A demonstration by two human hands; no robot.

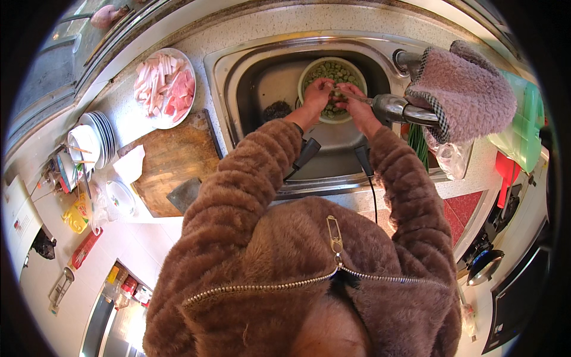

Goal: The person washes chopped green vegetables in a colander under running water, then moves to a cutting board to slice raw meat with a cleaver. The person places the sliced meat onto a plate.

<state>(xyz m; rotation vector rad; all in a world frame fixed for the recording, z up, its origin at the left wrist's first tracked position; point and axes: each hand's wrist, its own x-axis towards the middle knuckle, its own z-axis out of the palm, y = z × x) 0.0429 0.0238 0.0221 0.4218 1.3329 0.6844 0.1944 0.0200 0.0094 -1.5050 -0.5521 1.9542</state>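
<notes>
A pale bowl (362, 76) stands in the stainless steel sink (267, 80), holding many green beans (328, 69) that look like broad beans. Over the middle of the bowl, my left hand (319, 96) has its fingertips pinched together, close to my right hand (354, 105). The fingers of my right hand are bent around a bean; water runs from the faucet (388, 107) just beside them. Whether my left fingers also grip a bean is too small to tell. A dark scouring pad (277, 110) lies in the sink to the left of the bowl.
A fluffy cloth (468, 89) hangs over the faucet. Left of the sink are a plate of sliced raw meat (165, 89), a wooden cutting board (178, 156) with a cleaver blade (184, 195), and stacked plates (105, 134). Green stalks (417, 145) and a plastic bag (450, 156) lie right.
</notes>
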